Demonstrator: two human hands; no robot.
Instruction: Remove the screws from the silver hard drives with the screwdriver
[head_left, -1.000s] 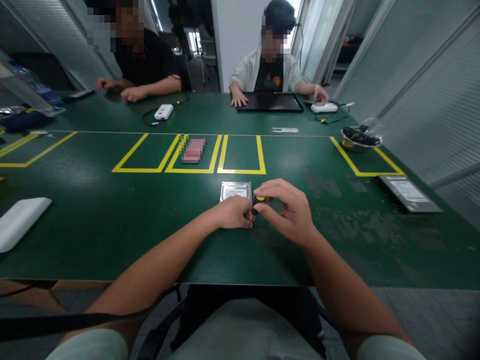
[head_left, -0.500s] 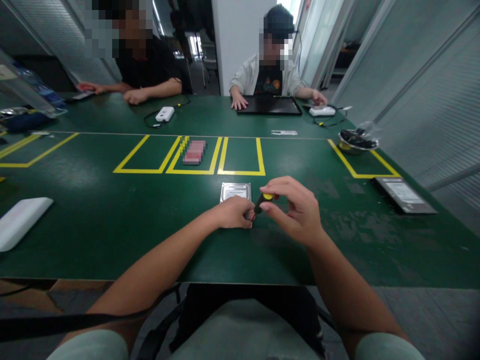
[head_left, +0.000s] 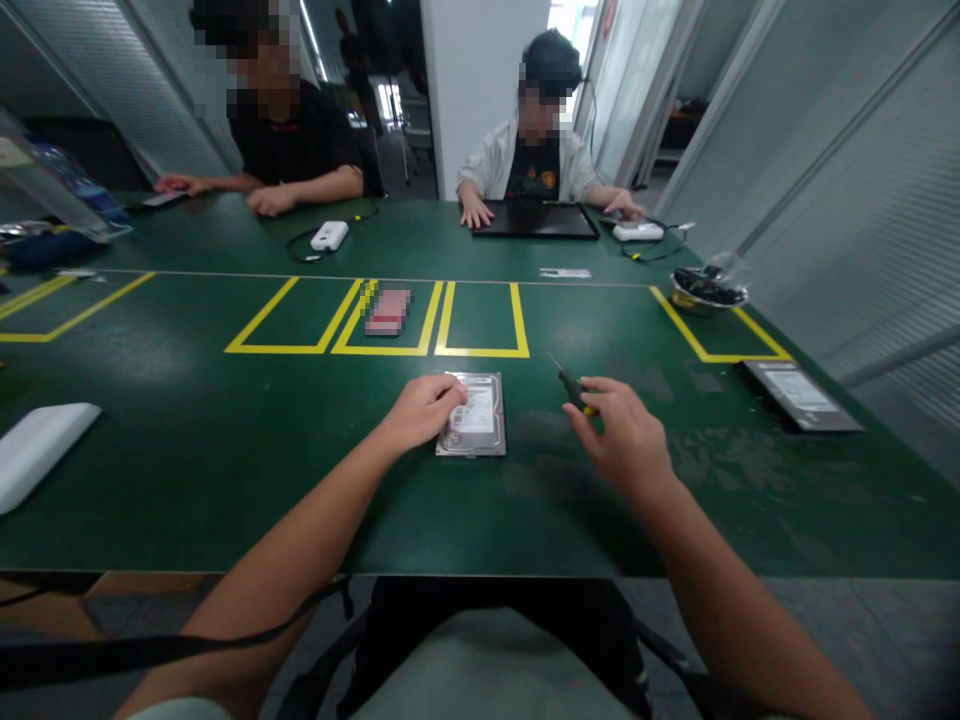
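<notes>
A silver hard drive (head_left: 480,415) with a white label lies flat on the green table in front of me. My left hand (head_left: 425,410) is closed at its left edge, thumb over the label; the fingertips are partly hidden. To the right of the drive, my right hand (head_left: 626,430) grips a small screwdriver (head_left: 574,388) with a dark and yellow handle. Its thin shaft points up and to the left, away from the drive and clear of it.
Yellow tape frames (head_left: 480,352) mark the table, one holding a pinkish pack (head_left: 388,312). A second hard drive (head_left: 802,393) and a bowl of dark parts (head_left: 709,290) are at right. A white case (head_left: 45,450) lies left. Two people sit opposite, one touching a black panel (head_left: 536,220).
The screwdriver has swung from the drive's right edge out to the right, tip now upward. My left hand has shifted from the drive's near right side to its left edge.
</notes>
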